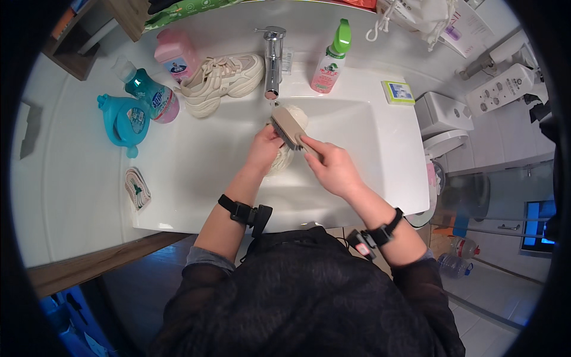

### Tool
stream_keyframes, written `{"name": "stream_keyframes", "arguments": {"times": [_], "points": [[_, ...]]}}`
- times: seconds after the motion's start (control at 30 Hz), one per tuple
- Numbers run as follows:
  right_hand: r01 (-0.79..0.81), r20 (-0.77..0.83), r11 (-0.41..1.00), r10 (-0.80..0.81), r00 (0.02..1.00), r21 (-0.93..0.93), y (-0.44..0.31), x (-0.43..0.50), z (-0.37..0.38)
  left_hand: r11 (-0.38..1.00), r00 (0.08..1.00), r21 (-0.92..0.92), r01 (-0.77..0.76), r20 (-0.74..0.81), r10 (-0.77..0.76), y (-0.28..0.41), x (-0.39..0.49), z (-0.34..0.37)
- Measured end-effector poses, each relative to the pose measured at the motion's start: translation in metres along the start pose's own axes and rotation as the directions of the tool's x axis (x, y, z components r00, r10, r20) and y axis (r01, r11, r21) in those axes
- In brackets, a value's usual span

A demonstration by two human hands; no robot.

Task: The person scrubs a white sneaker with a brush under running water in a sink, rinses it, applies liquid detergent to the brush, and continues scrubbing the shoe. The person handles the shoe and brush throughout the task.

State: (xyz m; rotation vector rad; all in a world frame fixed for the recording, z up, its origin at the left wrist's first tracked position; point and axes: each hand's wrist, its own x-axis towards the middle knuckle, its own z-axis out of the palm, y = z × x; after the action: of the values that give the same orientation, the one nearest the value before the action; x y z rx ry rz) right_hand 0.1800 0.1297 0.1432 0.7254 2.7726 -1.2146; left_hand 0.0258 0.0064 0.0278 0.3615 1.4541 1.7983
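In the white sink basin my left hand grips a cream-coloured shoe, whose middle is hidden by my fingers and the brush. My right hand is closed around the handle of a beige scrubbing brush. Its dark bristles face down and left, against or very close to the shoe and my left fingers; exact contact cannot be told. Above them stands a chrome faucet. A matching cream sneaker with laces rests on the sink's back left ledge.
Left of the basin stand a teal jug, a detergent bottle and a pink bottle. A folded insole or cloth lies at the left rim. Right of the faucet are a green-topped spray bottle and a small green-edged box.
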Motion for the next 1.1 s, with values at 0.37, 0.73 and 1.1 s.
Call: {"name": "stream_keyframes", "arguments": {"times": [0.37,0.73,1.1], "points": [[-0.148,-0.148,0.924,0.212,0.966,0.354,0.098,0.044,0.019,0.787,0.973,0.606,-0.117,0.228,-0.031,-0.022,0.052,0.02],[-0.298,-0.076,0.801,0.391,0.917,0.519,0.1,-0.004,0.024,0.517,0.979,0.845,-0.137,0.194,-0.058,-0.064,0.024,-0.073],[-0.307,-0.188,0.808,0.449,0.874,0.504,0.085,-0.044,0.023,0.655,0.96,0.746,0.121,0.081,-0.269,-0.026,0.021,-0.085]]}}
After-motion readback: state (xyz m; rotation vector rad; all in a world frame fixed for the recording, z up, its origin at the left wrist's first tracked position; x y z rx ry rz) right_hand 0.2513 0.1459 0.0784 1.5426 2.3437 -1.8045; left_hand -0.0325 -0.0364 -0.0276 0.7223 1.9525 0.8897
